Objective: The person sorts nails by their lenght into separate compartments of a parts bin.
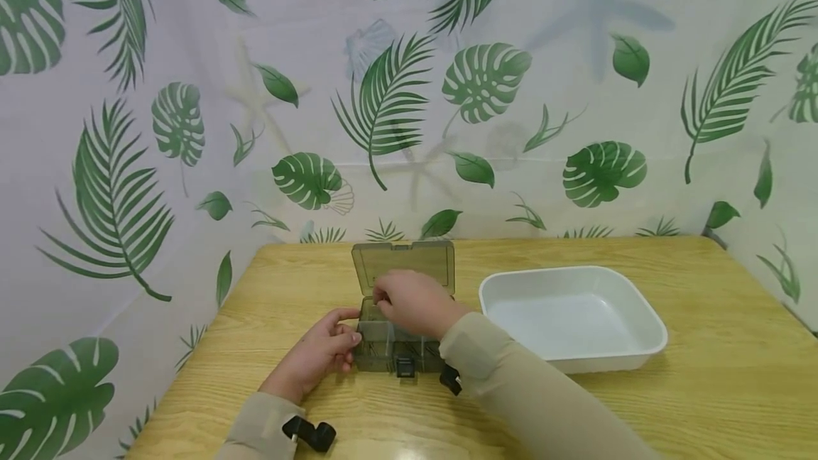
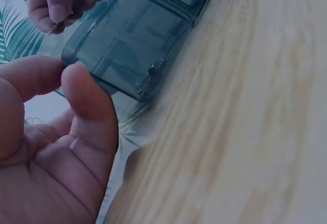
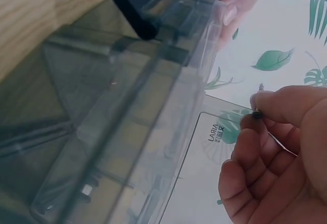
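A smoky translucent compartment box (image 1: 375,346) stands on the table with its hinged lid (image 1: 434,261) raised at the back. My left hand (image 1: 322,346) holds the box's left end, thumb at the near corner and index finger farther back. Over the box's rear left compartments, my right hand (image 1: 415,300) pinches a small screw (image 3: 260,88) between thumb and index finger. Its dark end shows between the fingertips in the right wrist view. Small metal pieces (image 2: 152,73) lie at the bottom of a compartment in the left wrist view.
A white rectangular basin (image 1: 575,318) stands just right of the box, close to my right forearm. A black latch (image 1: 405,366) hangs at the box's front. A leaf-patterned cloth (image 1: 409,126) hangs behind the wooden table (image 1: 703,304) and along its sides.
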Action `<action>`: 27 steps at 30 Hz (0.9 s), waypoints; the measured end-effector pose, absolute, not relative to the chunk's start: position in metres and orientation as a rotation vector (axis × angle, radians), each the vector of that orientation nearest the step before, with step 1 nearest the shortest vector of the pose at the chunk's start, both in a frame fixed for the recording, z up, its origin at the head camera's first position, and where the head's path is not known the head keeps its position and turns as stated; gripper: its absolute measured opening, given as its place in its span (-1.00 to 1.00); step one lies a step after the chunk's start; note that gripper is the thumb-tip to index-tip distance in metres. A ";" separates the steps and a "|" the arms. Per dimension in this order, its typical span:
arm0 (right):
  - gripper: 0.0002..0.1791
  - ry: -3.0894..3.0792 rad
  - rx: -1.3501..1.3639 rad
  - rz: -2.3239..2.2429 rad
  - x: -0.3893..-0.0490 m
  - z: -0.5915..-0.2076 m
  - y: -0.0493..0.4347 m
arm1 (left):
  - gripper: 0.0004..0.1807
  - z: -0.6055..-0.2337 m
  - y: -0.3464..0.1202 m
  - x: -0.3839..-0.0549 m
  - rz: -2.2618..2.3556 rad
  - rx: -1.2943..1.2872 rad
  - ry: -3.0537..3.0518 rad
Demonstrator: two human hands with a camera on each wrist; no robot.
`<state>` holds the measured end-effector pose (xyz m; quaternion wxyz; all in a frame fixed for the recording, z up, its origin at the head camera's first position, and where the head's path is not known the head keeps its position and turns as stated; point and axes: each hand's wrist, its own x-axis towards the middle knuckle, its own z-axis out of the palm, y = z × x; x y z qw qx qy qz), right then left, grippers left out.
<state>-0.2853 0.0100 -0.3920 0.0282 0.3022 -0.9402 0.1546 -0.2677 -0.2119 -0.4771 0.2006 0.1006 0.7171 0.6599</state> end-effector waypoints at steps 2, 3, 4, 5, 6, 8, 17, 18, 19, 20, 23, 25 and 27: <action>-0.89 -2.905 0.930 0.483 -0.286 -0.392 0.009 | -0.38 -0.477 -0.212 -0.268 1.842 0.286 2.007; -0.87 -2.906 0.929 0.492 -0.286 -0.392 0.010 | -0.37 -0.476 -0.211 -0.268 1.841 0.293 2.008; -0.85 -2.908 0.928 0.504 -0.286 -0.392 0.011 | -0.37 -0.476 -0.211 -0.268 1.841 0.296 2.007; -0.83 -2.911 0.927 0.519 -0.285 -0.392 0.012 | -0.36 -0.476 -0.211 -0.268 1.841 0.300 2.006; -0.82 -2.913 0.925 0.538 -0.285 -0.392 0.013 | -0.36 -0.475 -0.211 -0.268 1.841 0.301 2.004; -0.81 -2.903 0.923 0.575 -0.283 -0.391 0.018 | -0.37 -0.475 -0.210 -0.269 1.842 0.297 2.001; -0.83 -2.857 0.866 0.669 -0.267 -0.382 0.053 | -0.38 -0.463 -0.211 -0.267 1.769 0.253 2.142; -0.83 -2.859 0.849 0.683 -0.264 -0.380 0.058 | -0.38 -0.460 -0.210 -0.266 1.752 0.245 2.179; -0.82 -2.863 0.829 0.691 -0.262 -0.379 0.064 | -0.38 -0.457 -0.210 -0.266 1.736 0.233 2.217; -0.81 -2.867 0.807 0.708 -0.260 -0.378 0.070 | -0.37 -0.453 -0.210 -0.266 1.713 0.228 2.267; -0.75 -2.882 0.736 0.767 -0.254 -0.378 0.089 | -0.33 -0.444 -0.208 -0.266 1.637 0.247 2.406; -0.69 -2.885 0.680 0.821 -0.253 -0.378 0.101 | -0.28 -0.438 -0.207 -0.267 1.576 0.286 2.500; -0.63 -2.886 0.618 0.881 -0.252 -0.379 0.113 | -0.20 -0.431 -0.206 -0.269 1.538 0.335 2.561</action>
